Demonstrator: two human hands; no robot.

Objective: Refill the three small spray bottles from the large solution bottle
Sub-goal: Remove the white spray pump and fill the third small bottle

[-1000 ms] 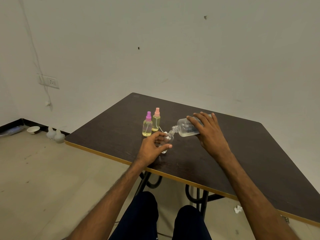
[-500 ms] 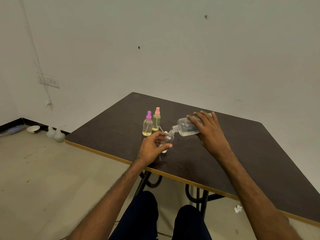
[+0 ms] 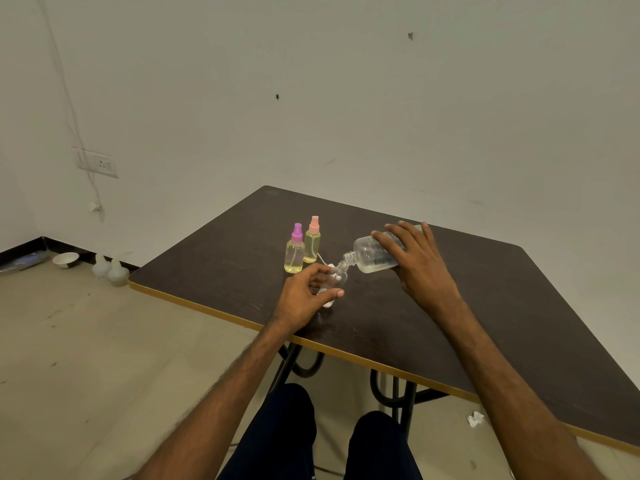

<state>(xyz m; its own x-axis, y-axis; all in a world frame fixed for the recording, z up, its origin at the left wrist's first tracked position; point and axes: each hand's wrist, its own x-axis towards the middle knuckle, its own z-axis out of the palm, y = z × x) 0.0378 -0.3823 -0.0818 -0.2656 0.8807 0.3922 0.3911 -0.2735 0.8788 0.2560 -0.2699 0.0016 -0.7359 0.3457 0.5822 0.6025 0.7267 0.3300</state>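
My right hand (image 3: pixel 420 265) grips the large clear solution bottle (image 3: pixel 372 256), tipped on its side with its open neck pointing down-left. The neck meets the mouth of a small clear spray bottle (image 3: pixel 337 277) with no cap, which my left hand (image 3: pixel 304 294) holds on the dark table (image 3: pixel 485 323). Two capped small spray bottles with yellowish liquid stand upright just behind: one with a purple top (image 3: pixel 294 252), one with a pink top (image 3: pixel 312 243). A white spray top with its tube (image 3: pixel 327 264) lies behind the open bottle, partly hidden.
The table's yellow-trimmed front edge (image 3: pixel 207 308) runs close to my left wrist. On the floor at the left wall stand two pale bottles (image 3: pixel 110 270) and a white bowl (image 3: pixel 65 259). A crumpled paper scrap (image 3: pixel 475 419) lies under the table. My knees are below.
Nothing has visibly moved; the large bottle stays tipped over the small one and both hands keep their hold.
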